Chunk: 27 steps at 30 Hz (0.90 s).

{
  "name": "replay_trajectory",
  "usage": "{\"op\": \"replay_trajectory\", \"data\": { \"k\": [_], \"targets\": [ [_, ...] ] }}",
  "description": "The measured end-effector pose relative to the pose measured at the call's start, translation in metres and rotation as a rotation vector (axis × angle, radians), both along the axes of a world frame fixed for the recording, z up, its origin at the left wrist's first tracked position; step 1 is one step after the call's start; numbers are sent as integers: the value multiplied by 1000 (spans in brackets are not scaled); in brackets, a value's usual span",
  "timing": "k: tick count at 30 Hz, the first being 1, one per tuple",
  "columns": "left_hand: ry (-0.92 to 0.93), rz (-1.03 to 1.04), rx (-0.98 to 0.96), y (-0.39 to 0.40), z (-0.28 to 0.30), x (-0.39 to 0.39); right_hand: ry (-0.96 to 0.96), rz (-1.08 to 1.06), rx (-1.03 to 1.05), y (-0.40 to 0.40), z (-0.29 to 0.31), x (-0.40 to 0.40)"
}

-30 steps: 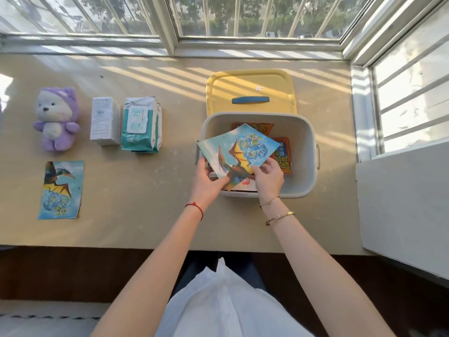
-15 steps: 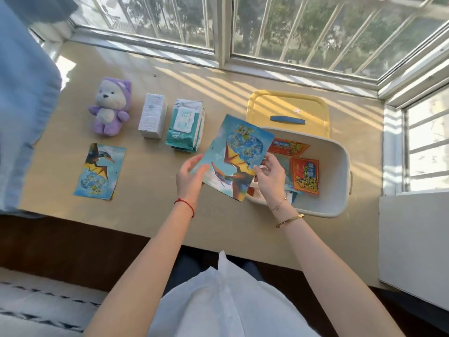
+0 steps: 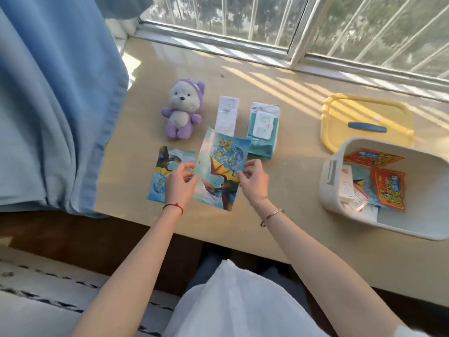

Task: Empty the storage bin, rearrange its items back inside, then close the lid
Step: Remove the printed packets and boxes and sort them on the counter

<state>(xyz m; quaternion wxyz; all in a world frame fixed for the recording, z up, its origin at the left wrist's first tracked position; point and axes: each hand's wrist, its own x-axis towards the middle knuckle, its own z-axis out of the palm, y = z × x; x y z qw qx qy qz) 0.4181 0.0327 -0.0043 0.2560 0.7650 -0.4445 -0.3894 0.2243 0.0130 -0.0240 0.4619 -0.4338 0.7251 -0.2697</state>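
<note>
The white storage bin (image 3: 330, 190) stands open at the right, with orange packets (image 3: 388, 188) and papers still inside. Its yellow lid (image 3: 340, 110) with a blue handle lies flat behind it. A blue dinosaur picture card (image 3: 221, 164) is held by both hands just above the table: my left hand (image 3: 181, 183) pinches its left edge, my right hand (image 3: 252, 178) its right edge. A second, matching card (image 3: 160, 171) lies flat to the left, partly under my left hand. Behind them stand a purple plush bear (image 3: 181, 108), a white box (image 3: 227, 113) and a teal wipes pack (image 3: 263, 130).
A blue curtain (image 3: 53, 98) hangs over the table's left end. Barred windows (image 3: 267, 25) run along the far edge. The table's near edge (image 3: 218, 239) lies just below my wrists.
Both hands carried the dinosaur card leftward out of the bin to beside the other card. The view swung left, so the bin now sits at the right.
</note>
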Motion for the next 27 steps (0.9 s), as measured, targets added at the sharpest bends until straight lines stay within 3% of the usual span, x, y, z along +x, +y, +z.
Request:
{"op": "replay_trajectory", "data": {
  "k": [12,21,27],
  "targets": [
    [-119,-28,186,-9,-79,141,93,357,193,-22,-76,145],
    [-198,-78,266,-9,-111,167,182,465,257,-25,-100,168],
    [-329,-205,248,-10,-103,169,352,579,225,-24,-99,155]
  ]
}}
